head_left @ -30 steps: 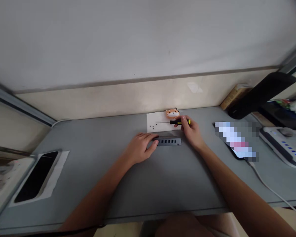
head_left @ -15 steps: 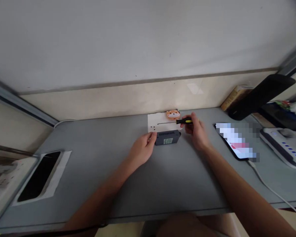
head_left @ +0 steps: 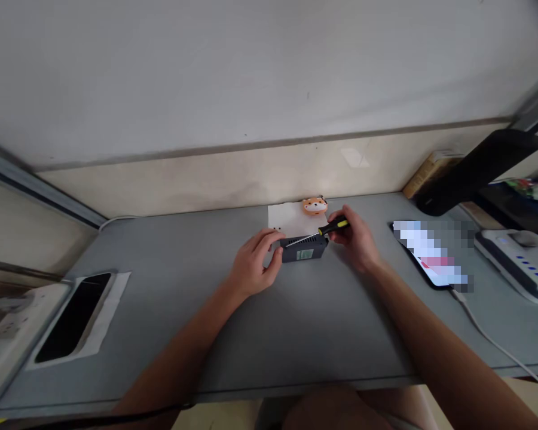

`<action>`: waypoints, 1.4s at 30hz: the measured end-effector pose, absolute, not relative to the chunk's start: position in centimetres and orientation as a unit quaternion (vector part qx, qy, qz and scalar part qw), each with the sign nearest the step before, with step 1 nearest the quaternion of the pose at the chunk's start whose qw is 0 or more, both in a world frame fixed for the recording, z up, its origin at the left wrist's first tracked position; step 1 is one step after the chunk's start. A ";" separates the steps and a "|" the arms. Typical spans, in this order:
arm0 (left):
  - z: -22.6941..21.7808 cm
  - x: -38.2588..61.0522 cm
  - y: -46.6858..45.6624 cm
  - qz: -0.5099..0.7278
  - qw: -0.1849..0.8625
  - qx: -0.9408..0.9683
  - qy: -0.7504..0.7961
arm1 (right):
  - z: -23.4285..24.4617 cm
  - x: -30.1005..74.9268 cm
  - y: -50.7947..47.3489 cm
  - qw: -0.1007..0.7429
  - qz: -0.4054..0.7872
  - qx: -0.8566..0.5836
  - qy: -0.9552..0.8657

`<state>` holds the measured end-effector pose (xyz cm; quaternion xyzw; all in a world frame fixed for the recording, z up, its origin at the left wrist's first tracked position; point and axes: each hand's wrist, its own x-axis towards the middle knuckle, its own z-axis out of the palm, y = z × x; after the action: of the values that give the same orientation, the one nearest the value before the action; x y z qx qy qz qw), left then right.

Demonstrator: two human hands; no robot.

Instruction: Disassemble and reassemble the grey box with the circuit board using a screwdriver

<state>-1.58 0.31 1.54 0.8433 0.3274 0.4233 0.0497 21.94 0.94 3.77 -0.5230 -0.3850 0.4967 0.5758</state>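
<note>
A small dark grey box [head_left: 303, 249] with vent slots and a label stands on its edge in the middle of the grey desk [head_left: 296, 322]. My left hand [head_left: 253, 263] grips its left end. My right hand [head_left: 356, 239] holds a screwdriver [head_left: 326, 230] with a black and yellow handle. The thin metal shaft slants down to the left over the box's top. Behind the box lies a white sheet of paper [head_left: 291, 218] with a few small dark screws on it and an orange animal figure [head_left: 314, 206] at its far corner.
A phone [head_left: 430, 255] with a lit screen and a white cable lies to the right. A white power strip [head_left: 517, 263] and a black lamp head [head_left: 479, 170] stand at far right. Another dark phone [head_left: 72, 316] rests on white paper at the left edge.
The box was lying flat; my left hand turned it up onto its edge. My right hand lifted the screwdriver off the paper and brought its tip down over the box.
</note>
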 end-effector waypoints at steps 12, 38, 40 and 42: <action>1.5 -1.8 0.7 0.407 -0.037 0.865 0.291 | 3.0 22.2 1.3 0.591 0.476 -0.527 -0.383; 2.3 -2.9 1.1 0.363 -0.035 0.888 0.279 | 3.0 22.1 1.3 0.609 0.438 -0.507 -0.425; 2.8 -3.3 1.2 0.365 -0.048 0.885 0.286 | 3.1 22.4 1.4 0.625 0.448 -0.500 -0.399; 3.1 -3.3 1.2 0.368 -0.066 0.882 0.287 | 3.2 22.6 1.4 0.636 0.447 -0.499 -0.384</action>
<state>-3.29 1.19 3.06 0.8820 0.2867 0.3681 -0.0662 22.62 1.44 3.20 -0.4988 -0.3841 0.4465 0.6359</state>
